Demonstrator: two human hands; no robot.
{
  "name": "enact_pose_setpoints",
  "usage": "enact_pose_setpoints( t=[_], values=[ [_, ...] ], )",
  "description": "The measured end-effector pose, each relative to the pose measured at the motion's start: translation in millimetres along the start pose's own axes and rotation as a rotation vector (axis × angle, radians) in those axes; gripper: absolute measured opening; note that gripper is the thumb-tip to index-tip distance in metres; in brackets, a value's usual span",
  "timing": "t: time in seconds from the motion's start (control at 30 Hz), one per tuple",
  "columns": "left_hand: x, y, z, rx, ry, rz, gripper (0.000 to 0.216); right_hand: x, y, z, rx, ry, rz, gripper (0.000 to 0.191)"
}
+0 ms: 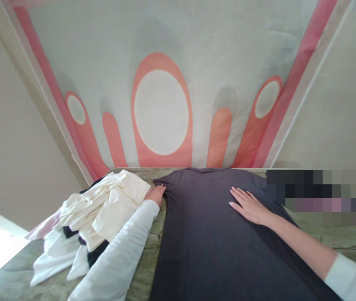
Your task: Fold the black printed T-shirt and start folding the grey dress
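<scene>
A dark grey T-shirt (203, 238) lies spread out in front of me, its neckline at the far edge of the surface. My right hand (249, 205) rests flat on the upper right part of the shirt, fingers stretched out and thumb apart. At the shirt's left sleeve, my left hand (155, 195) lies over the hem with its fingers pointing right; its thumb is hidden. Just left of that hand is a heap of cream and white clothes (111, 205), partly behind my left forearm.
A green patterned cover (148, 267) lies under the clothes. Behind it rises a pale wall panel (243, 50) with pink and coral shapes. Black pieces and a lilac piece (44, 225) show in the heap. At right, a blurred patch (316, 198) hides what is there.
</scene>
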State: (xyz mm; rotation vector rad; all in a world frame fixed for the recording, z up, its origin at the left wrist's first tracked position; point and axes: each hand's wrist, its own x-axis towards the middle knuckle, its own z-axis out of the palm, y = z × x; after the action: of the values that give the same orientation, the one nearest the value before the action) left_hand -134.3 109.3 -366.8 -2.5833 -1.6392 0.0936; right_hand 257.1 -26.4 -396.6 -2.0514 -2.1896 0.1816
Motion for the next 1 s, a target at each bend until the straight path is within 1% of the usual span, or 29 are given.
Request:
enact_pose_setpoints(
  t=[0.07,0.13,0.23,0.3,0.4,0.47,0.53,0.63,0.7,0.77,0.87,1.0],
  values=[
    [1,-1,-4,0.011,0.016,-0.002,0.062,-4,2,0,0.001,-0.007,0.006,0.071],
    [-1,1,-9,0.023,0.025,0.006,0.063,-8,-3,-3,0.007,-0.014,0.002,0.072],
    [-9,7,-16,0.022,0.074,0.049,0.064,-21,-24,-14,0.04,-0.025,-0.065,0.072],
    [-15,11,-21,0.0,0.136,0.07,0.059,-31,-46,-24,0.085,-0.055,-0.148,0.07],
    [-19,14,-25,-0.026,0.194,0.063,0.041,-41,-86,-40,0.164,-0.142,-0.291,0.067],
    [-17,15,-25,-0.026,0.204,0.051,0.03,-39,-115,-47,0.211,-0.188,-0.387,0.067],
    [-15,14,-24,-0.024,0.207,0.035,0.025,-29,-143,-50,0.257,-0.202,-0.476,0.067],
    [-13,12,-21,-0.023,0.21,0.021,0.026,-5,-182,-46,0.289,-0.201,-0.569,0.068],
    [-14,10,-20,-0.023,0.212,0.024,0.028,10,-203,-39,0.292,-0.198,-0.58,0.071],
    [-15,8,-19,-0.023,0.216,0.026,0.03,20,-220,-30,0.29,-0.172,-0.559,0.074],
    [-13,4,-17,-0.024,0.231,0.014,0.031,21,-234,-13,0.281,-0.124,-0.565,0.078],
    [-8,0,-11,-0.034,0.236,-0.018,0.033,9,-236,-1,0.264,-0.066,-0.629,0.074]
  ],
)
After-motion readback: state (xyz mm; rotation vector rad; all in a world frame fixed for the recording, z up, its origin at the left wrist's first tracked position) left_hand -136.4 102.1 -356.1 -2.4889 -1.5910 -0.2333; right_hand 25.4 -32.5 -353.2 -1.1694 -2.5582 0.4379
